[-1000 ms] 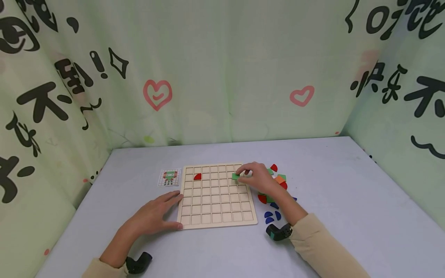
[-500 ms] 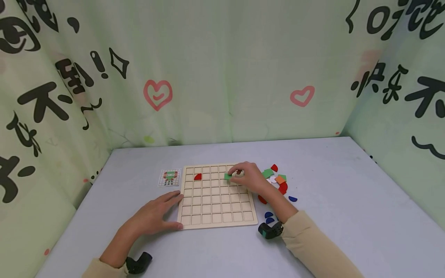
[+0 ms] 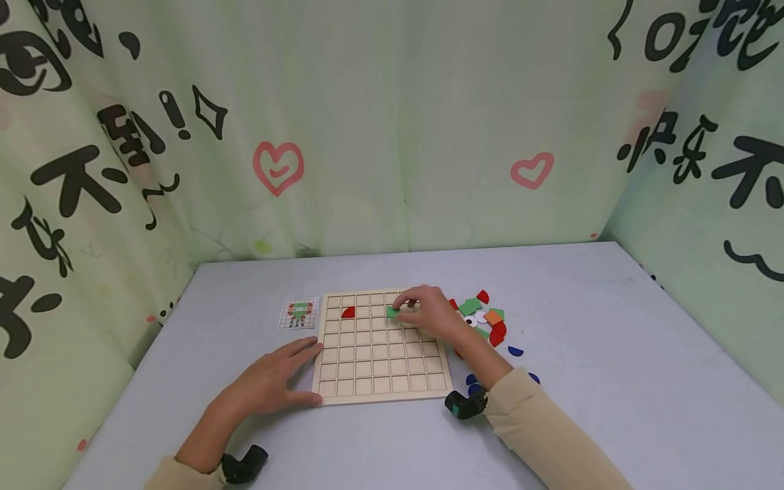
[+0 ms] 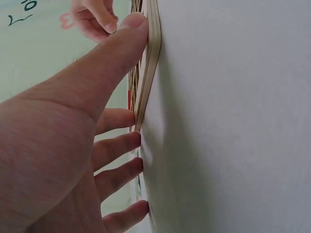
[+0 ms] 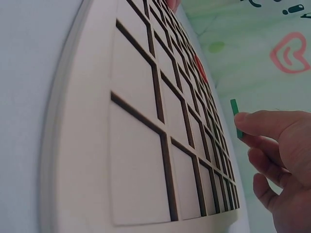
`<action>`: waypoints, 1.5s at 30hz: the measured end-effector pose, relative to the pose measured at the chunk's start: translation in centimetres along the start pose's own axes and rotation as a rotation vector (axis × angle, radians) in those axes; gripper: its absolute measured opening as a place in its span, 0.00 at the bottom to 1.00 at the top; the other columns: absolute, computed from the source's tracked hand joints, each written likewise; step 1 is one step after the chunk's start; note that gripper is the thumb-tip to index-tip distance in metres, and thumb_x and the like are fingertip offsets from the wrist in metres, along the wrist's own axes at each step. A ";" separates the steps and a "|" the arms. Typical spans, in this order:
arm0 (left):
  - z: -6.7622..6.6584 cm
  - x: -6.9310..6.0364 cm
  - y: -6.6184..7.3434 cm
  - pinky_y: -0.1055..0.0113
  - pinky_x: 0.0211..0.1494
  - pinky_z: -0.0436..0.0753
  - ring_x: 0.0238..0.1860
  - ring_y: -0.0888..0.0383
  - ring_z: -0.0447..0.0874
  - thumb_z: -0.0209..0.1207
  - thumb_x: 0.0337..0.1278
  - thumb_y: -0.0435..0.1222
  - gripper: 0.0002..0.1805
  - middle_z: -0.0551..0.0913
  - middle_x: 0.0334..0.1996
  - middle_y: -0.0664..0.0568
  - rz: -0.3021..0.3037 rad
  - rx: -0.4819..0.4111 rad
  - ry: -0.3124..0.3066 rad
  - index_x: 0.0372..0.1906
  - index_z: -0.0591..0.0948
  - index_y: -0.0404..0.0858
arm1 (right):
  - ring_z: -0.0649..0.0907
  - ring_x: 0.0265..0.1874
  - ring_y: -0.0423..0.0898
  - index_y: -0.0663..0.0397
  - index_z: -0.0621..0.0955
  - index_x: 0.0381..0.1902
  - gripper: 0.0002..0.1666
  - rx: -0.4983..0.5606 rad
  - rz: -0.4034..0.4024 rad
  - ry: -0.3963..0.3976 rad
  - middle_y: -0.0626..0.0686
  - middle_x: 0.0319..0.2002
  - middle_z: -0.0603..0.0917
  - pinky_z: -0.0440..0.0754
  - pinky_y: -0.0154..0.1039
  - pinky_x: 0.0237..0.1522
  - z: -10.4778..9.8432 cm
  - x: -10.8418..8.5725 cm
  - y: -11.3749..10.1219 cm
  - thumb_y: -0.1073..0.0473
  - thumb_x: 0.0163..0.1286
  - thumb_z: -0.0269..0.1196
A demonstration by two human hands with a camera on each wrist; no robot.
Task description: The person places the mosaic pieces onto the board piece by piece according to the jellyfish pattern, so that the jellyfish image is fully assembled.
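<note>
A wooden grid board lies on the table. My left hand rests along its left edge, fingers spread; in the left wrist view the thumb touches the board's side. Over the upper right part of the grid, my right hand pinches a green tile between thumb and fingers. In the right wrist view this tile is on edge, raised off the board. One red quarter-circle piece sits in a cell near the upper left. Part of the grid is hidden under the right hand.
Left of the board lies a small card with a figure in colored shapes on a grid. Right of it is a loose heap of green, red, orange and white pieces. Blue half-circles lie nearer, some behind the right arm.
My right hand has moved left across the board with the green tile, from its right edge toward the middle. The left hand and the red piece have stayed put.
</note>
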State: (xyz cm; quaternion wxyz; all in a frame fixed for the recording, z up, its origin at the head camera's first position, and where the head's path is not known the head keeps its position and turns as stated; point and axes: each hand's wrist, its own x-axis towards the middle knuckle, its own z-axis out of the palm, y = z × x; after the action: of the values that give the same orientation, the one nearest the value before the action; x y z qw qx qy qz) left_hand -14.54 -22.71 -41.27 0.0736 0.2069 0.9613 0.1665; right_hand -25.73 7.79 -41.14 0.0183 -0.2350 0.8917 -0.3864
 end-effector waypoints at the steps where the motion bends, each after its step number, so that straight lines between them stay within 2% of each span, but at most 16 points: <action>1: 0.0 0.0 0.0 0.47 0.69 0.69 0.72 0.44 0.63 0.68 0.44 0.60 0.50 0.64 0.72 0.46 -0.002 -0.001 0.000 0.71 0.66 0.41 | 0.77 0.40 0.46 0.51 0.87 0.38 0.07 0.002 0.000 0.000 0.51 0.42 0.86 0.73 0.38 0.41 0.1 0.1 0.0 0.62 0.60 0.69; 22: 0.1 0.0 -0.1 0.46 0.68 0.71 0.71 0.44 0.64 0.67 0.45 0.60 0.49 0.64 0.72 0.46 0.011 0.008 0.007 0.71 0.66 0.41 | 0.76 0.40 0.45 0.48 0.87 0.37 0.06 -0.019 0.028 -0.017 0.51 0.42 0.85 0.74 0.38 0.43 1.9 1.4 -0.5 0.61 0.61 0.69; 34: 0.0 -0.1 0.1 0.46 0.68 0.70 0.71 0.44 0.64 0.68 0.44 0.60 0.49 0.64 0.72 0.46 -0.002 -0.001 0.006 0.71 0.67 0.42 | 0.76 0.37 0.43 0.50 0.87 0.36 0.06 0.007 0.037 -0.033 0.49 0.40 0.85 0.76 0.37 0.42 2.6 2.0 -0.5 0.61 0.60 0.70; 45: 0.0 0.0 0.0 0.46 0.69 0.70 0.72 0.44 0.63 0.67 0.44 0.61 0.49 0.64 0.72 0.47 -0.008 -0.004 0.003 0.71 0.67 0.43 | 0.76 0.36 0.43 0.52 0.87 0.36 0.05 0.006 0.041 -0.010 0.50 0.39 0.85 0.76 0.37 0.42 2.9 2.3 -0.5 0.63 0.60 0.69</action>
State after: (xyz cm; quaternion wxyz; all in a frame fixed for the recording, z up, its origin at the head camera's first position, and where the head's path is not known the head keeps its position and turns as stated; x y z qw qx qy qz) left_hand -14.50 -22.69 -41.30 0.0734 0.2028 0.9619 0.1682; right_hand -26.96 4.55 -42.51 0.0314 -0.2183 0.8950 -0.3876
